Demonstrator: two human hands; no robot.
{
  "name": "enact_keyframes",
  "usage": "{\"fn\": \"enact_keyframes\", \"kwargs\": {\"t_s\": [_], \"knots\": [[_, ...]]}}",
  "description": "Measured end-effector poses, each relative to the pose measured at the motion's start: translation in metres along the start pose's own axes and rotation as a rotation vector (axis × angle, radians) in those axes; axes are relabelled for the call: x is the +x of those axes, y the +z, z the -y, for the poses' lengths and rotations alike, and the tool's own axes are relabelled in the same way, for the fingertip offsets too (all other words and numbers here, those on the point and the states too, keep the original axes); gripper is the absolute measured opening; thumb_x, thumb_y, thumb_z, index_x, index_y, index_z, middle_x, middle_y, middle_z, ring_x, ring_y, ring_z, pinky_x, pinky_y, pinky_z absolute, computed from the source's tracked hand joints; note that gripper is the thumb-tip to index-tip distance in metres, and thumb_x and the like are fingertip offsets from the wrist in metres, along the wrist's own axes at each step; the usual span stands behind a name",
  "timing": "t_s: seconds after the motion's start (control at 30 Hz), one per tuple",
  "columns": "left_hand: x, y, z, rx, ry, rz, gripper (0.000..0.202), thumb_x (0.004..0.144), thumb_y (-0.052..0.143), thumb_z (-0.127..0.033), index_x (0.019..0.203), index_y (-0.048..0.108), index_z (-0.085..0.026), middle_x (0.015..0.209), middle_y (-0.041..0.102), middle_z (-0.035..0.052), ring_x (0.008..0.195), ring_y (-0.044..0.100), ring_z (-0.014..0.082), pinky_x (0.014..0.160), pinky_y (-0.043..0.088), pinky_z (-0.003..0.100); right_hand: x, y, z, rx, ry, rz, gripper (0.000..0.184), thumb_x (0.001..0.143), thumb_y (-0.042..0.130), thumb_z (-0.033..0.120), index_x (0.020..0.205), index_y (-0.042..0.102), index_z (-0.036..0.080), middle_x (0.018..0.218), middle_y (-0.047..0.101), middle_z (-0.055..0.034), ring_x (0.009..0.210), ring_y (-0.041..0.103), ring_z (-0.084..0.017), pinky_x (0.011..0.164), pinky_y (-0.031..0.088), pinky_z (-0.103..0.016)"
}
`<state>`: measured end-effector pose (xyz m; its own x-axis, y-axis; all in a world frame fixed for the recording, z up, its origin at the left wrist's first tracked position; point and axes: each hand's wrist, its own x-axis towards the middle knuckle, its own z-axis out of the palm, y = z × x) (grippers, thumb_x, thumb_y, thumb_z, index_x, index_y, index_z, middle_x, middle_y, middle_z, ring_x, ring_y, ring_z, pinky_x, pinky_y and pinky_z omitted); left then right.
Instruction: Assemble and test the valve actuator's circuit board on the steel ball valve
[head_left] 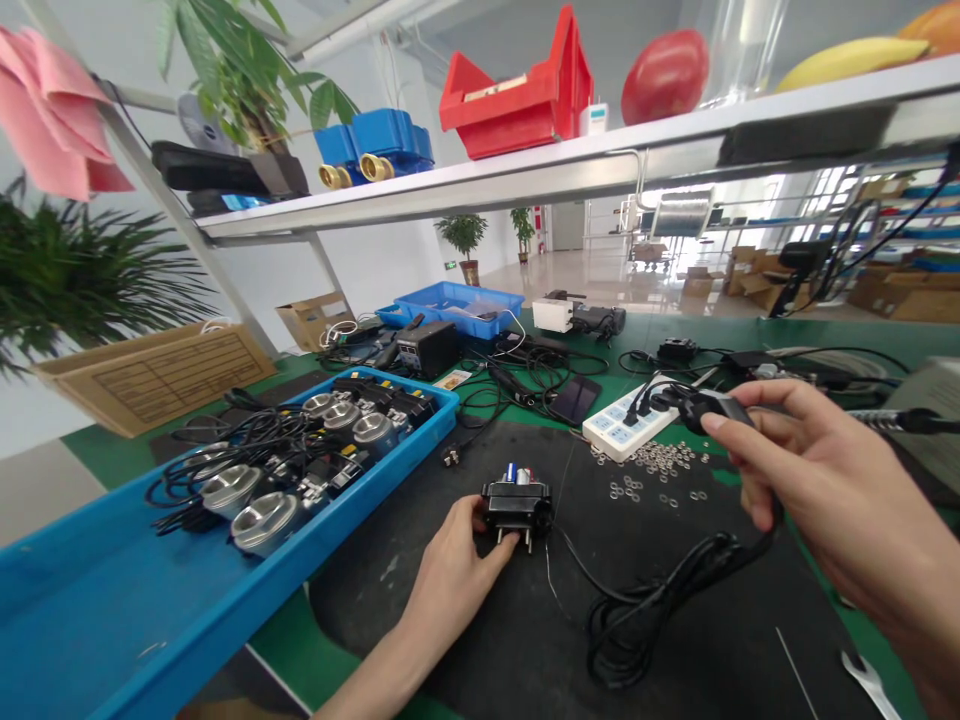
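Observation:
My left hand (457,560) has its thumb and fingers closed on a small black device (517,503), which has metal pins underneath and a blue and a silver part on top. Between the fingertips of my right hand (810,450) is a black plug (709,408), held beside the white power strip (626,420). Whether it touches the strip's sockets I cannot tell. From that hand hangs a coiled black cable (660,600), its lower loops resting on the black mat (420,600). Other black plugs sit in the strip.
Left stands a blue tray (352,530) with several round metal-bodied units and cables. Small metal nuts or washers (664,458) lie scattered beside the strip. A wrench (870,685) is at front right. Behind are a dark phone-like slab (575,398), tangled cables and a blue bin (457,305). A shelf (525,165) crosses above.

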<state>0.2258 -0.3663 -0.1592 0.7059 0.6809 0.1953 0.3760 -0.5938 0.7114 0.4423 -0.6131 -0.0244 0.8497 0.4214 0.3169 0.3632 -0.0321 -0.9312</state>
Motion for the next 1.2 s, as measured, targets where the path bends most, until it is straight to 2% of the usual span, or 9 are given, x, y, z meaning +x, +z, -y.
{"fn": "enact_keyframes", "kwargs": {"t_s": [0.3, 0.43, 0.57, 0.7, 0.77, 0.93, 1.1, 1.13, 1.2], "knots": [[-0.001, 0.006, 0.001, 0.268, 0.288, -0.090, 0.038, 0.097, 0.066, -0.035, 0.132, 0.058, -0.023, 0.132, 0.065, 0.0119, 0.116, 0.064, 0.0350, 0.097, 0.048, 0.044, 0.003, -0.007, -0.004, -0.066, 0.000, 0.025, 0.047, 0.086, 0.079, 0.058, 0.114, 0.060, 0.025, 0.061, 0.058, 0.0081, 0.036, 0.054, -0.012, 0.037, 0.036, -0.022], [-0.007, 0.007, -0.014, 0.345, 0.476, -0.071, 0.044, 0.098, 0.064, -0.029, 0.141, 0.057, -0.022, 0.139, 0.064, 0.0123, 0.126, 0.060, 0.0355, 0.111, 0.040, 0.049, 0.007, -0.006, -0.005, -0.143, 0.012, 0.032, 0.045, 0.084, 0.079, 0.056, 0.111, 0.059, 0.026, 0.061, 0.055, 0.0097, 0.031, 0.049, -0.011, 0.033, 0.034, -0.021], [-0.015, 0.014, -0.033, 0.379, 0.644, -0.020, 0.050, 0.101, 0.056, -0.018, 0.150, 0.051, -0.025, 0.144, 0.063, 0.0097, 0.131, 0.060, 0.0319, 0.113, 0.038, 0.049, 0.014, -0.007, -0.013, -0.279, 0.021, 0.024, 0.042, 0.084, 0.078, 0.057, 0.108, 0.059, 0.027, 0.064, 0.056, 0.0088, 0.033, 0.048, -0.011, 0.032, 0.031, -0.022], [-0.019, 0.026, -0.048, 0.488, 0.845, 0.009, 0.062, 0.101, 0.048, -0.006, 0.160, 0.035, -0.020, 0.150, 0.057, 0.0126, 0.140, 0.052, 0.0315, 0.113, 0.037, 0.049, 0.022, -0.013, -0.027, -0.389, -0.029, 0.003, 0.038, 0.087, 0.075, 0.055, 0.109, 0.062, 0.027, 0.065, 0.053, 0.0083, 0.042, 0.045, -0.010, 0.039, 0.031, -0.023], [-0.016, 0.031, -0.054, 0.515, 0.909, 0.044, 0.061, 0.101, 0.047, -0.005, 0.159, 0.034, -0.017, 0.152, 0.054, 0.0140, 0.141, 0.050, 0.0324, 0.114, 0.039, 0.050, 0.026, -0.016, -0.035, -0.439, -0.063, -0.012, 0.037, 0.088, 0.074, 0.054, 0.111, 0.063, 0.027, 0.066, 0.053, 0.0071, 0.048, 0.048, -0.012, 0.045, 0.034, -0.025], [-0.001, 0.032, -0.055, 0.379, 0.894, 0.050, 0.057, 0.099, 0.052, -0.007, 0.155, 0.042, -0.018, 0.147, 0.057, 0.0144, 0.136, 0.054, 0.0307, 0.113, 0.049, 0.047, 0.036, -0.019, -0.050, -0.521, -0.095, -0.048, 0.036, 0.090, 0.070, 0.051, 0.114, 0.065, 0.024, 0.080, 0.067, -0.0015, 0.064, 0.060, -0.020, 0.056, 0.044, -0.030], [0.000, 0.025, -0.044, 0.168, 0.863, 0.130, 0.063, 0.097, 0.063, -0.015, 0.155, 0.039, -0.023, 0.151, 0.053, 0.0111, 0.143, 0.048, 0.0272, 0.120, 0.044, 0.040, 0.040, -0.019, -0.055, -0.582, -0.117, -0.055, 0.035, 0.092, 0.067, 0.050, 0.116, 0.064, 0.024, 0.092, 0.072, -0.0068, 0.079, 0.067, -0.026, 0.066, 0.049, -0.034], [-0.001, 0.023, -0.043, 0.098, 0.811, 0.124, 0.061, 0.098, 0.065, -0.019, 0.153, 0.041, -0.025, 0.150, 0.054, 0.0102, 0.141, 0.049, 0.0268, 0.120, 0.043, 0.039, 0.039, -0.018, -0.055, -0.579, -0.112, -0.050, 0.035, 0.092, 0.066, 0.049, 0.117, 0.064, 0.024, 0.093, 0.072, -0.0069, 0.077, 0.067, -0.026, 0.065, 0.048, -0.034], [0.001, 0.022, -0.043, -0.087, 0.563, 0.089, 0.050, 0.098, 0.066, -0.029, 0.145, 0.049, -0.028, 0.144, 0.058, 0.0084, 0.134, 0.054, 0.0266, 0.117, 0.043, 0.038, 0.038, -0.016, -0.054, -0.558, -0.089, -0.035, 0.036, 0.093, 0.066, 0.049, 0.119, 0.063, 0.024, 0.094, 0.073, -0.0069, 0.068, 0.065, -0.023, 0.058, 0.047, -0.032]]}}
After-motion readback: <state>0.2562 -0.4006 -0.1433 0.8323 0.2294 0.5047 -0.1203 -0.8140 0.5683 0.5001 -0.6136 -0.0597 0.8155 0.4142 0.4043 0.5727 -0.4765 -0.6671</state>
